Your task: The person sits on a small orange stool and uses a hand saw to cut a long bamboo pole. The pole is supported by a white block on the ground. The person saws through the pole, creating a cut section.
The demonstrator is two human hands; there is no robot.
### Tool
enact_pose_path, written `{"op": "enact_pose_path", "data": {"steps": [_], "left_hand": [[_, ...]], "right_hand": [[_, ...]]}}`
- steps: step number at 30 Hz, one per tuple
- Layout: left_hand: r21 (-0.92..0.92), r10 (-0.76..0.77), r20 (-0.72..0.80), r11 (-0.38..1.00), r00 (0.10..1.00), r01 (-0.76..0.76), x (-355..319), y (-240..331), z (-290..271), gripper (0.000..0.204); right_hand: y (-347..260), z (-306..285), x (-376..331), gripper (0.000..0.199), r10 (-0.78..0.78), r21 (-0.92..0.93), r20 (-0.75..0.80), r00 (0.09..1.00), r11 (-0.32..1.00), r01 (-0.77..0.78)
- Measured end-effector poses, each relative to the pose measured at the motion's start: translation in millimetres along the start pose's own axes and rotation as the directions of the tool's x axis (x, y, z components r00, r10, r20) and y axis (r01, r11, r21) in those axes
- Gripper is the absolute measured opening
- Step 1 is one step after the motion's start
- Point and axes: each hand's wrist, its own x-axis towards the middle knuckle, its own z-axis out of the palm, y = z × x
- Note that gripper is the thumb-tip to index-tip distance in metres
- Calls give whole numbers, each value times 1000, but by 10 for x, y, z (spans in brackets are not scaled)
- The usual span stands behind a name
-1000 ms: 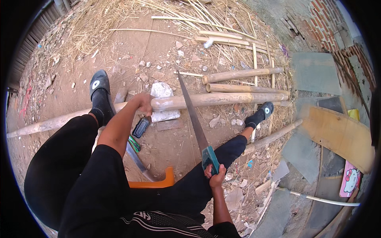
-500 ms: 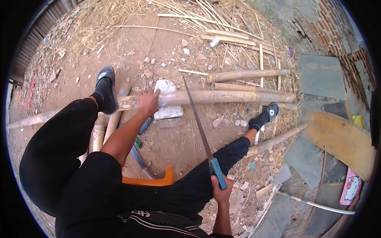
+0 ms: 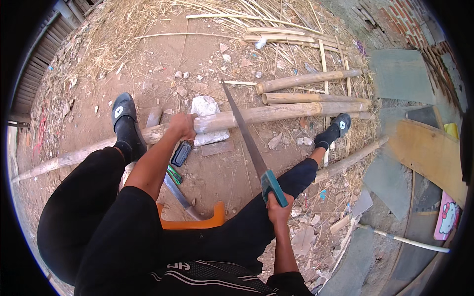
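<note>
Dirt yard, three bamboo poles; left hand [image 3: 181, 126] grips one pole [image 3: 276, 114], right hand [image 3: 279, 211] clenches one saw [image 3: 249, 143].

dark clothing, bare forearms

black trousers [image 3: 84, 207] and a black top with white stripes are worn; black shoes [image 3: 123, 111] carry a white mark.

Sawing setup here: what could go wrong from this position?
1. The left hand grips the long pole close to where the saw blade crosses it; a jump could reach the fingers.
2. The pole lies on loose dirt beside a white rag, so it may roll.
3. The right hand holds the teal handle near the leg.
</note>
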Motion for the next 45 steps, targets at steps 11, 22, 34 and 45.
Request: {"op": "enact_pose_path", "data": {"steps": [11,22,34,45], "left_hand": [[63,-5,-195,998,981,17,-371,-98,-547,53],[16,-2,-336,1000,942,8,-569,-263,355,48],[10,16,-133,1000,991,-15,-291,-170,385,56],[61,-4,-76,998,997,9,-367,-143,189,67]], "right_hand": [[-432,-200,-166,19,-37,-39,140,989,998,43],[-763,396,-465,28,-398,-180,144,906,890,420],[-7,389,-630,31,-281,-216,40,959,935,282],[-94,660,-109,16,-249,-112,31,968,962,251]]}}
